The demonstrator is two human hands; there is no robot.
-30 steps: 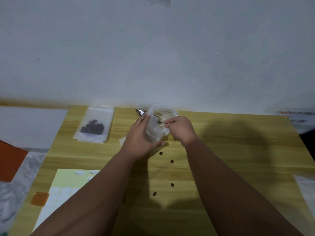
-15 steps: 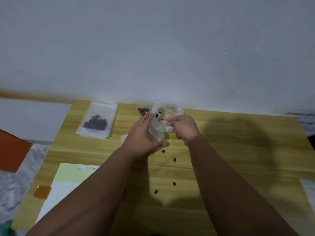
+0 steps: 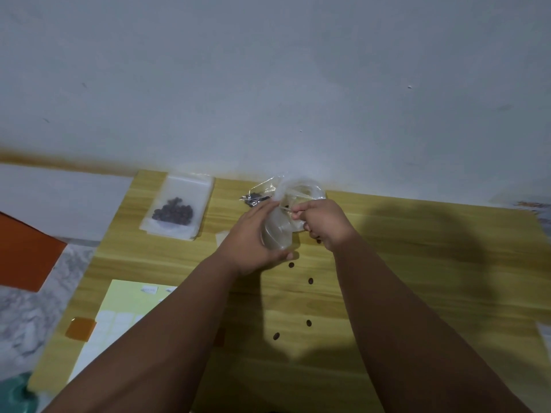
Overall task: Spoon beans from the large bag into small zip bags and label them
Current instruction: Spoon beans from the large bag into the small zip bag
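Note:
My left hand (image 3: 253, 242) wraps around the side of a clear plastic bag (image 3: 278, 231) held upright over the far middle of the wooden table (image 3: 417, 263). My right hand (image 3: 323, 223) pinches the bag's front rim, and crinkled plastic stands up above both hands. What is inside the bag is blurred. A small zip bag (image 3: 176, 214) holding dark beans lies flat at the far left of the table. Several loose beans (image 3: 310, 281) are scattered on the wood between my forearms. A pale green label sheet (image 3: 119, 317) lies at the near left, partly under my left arm.
A few dark beans on something silvery (image 3: 253, 198) lie just behind the held bag, close to the wall. A small paper scrap (image 3: 222, 235) lies left of my left hand. An orange tab (image 3: 80, 328) sits at the label sheet's edge. An orange sheet (image 3: 26, 251) lies off the table's left side.
The bag's round open mouth has become crumpled, with plastic rising above my hands. Both hands stay on the bag in nearly the same place. The view has shifted slightly.

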